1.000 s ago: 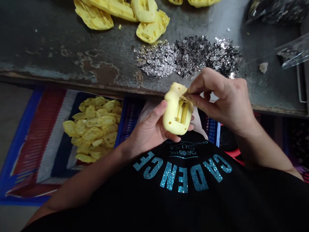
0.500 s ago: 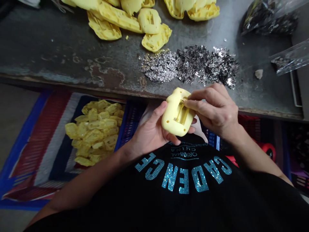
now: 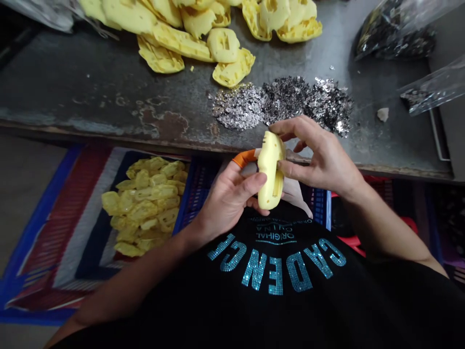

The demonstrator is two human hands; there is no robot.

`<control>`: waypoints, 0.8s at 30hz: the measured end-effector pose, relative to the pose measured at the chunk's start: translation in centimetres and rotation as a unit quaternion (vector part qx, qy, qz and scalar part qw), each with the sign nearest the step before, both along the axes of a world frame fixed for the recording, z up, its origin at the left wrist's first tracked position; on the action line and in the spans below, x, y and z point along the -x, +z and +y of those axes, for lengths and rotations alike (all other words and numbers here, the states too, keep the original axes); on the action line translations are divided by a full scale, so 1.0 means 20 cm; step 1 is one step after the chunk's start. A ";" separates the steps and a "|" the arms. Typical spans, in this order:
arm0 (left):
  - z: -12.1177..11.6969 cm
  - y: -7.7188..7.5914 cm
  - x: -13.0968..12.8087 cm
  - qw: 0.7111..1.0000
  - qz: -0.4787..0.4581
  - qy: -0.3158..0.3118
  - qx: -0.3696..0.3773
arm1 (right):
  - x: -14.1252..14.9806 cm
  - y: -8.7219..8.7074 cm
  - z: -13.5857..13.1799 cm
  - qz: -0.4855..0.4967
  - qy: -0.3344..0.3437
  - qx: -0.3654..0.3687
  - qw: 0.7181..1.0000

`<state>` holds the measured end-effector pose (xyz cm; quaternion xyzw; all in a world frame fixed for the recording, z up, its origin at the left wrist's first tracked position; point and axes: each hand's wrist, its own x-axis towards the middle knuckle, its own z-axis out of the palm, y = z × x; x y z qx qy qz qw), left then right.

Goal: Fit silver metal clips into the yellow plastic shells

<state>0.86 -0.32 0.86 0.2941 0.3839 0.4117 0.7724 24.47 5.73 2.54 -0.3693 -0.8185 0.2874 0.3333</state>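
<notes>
A yellow plastic casing (image 3: 269, 169) with a long slot in its face is held between my hands, turned edge-on in front of my chest. My left hand (image 3: 227, 196) grips its left side, thumb along the edge; an orange finger cover (image 3: 244, 158) is on one finger. At the other side, my right hand (image 3: 319, 157) pinches the casing, with the thumb by the slot and the fingertips at the top end. Just beyond lie piles of small metal pieces, one silvery (image 3: 238, 107) and others darker (image 3: 286, 99). Whether a metal piece is in my right fingers cannot be seen.
More yellow casings (image 3: 160, 36) lie at the back of the worn metal bench (image 3: 119, 116). Bags of dark metal pieces (image 3: 395, 39) stand at the right. Below left, a blue crate (image 3: 22, 315) holds clear-wrapped yellow parts (image 3: 148, 203).
The casing has turned from face-up to edge-on. My right fingers have moved from its slot to its top end, and the orange finger cover has come into sight.
</notes>
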 end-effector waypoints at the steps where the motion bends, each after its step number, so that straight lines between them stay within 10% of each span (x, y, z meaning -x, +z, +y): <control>1: 0.00 -0.01 0.00 1.000 0.011 0.004 -0.010 | 0.01 -0.01 -0.01 0.002 -0.005 -0.006 1.000; 16: 0.08 -0.12 0.11 0.996 0.013 0.085 0.018 | 0.15 -0.13 0.08 -0.003 -0.057 -0.085 0.995; 24: 0.06 -0.16 0.41 0.981 0.022 0.192 0.033 | 0.47 -0.01 0.47 -0.044 0.140 -0.037 0.989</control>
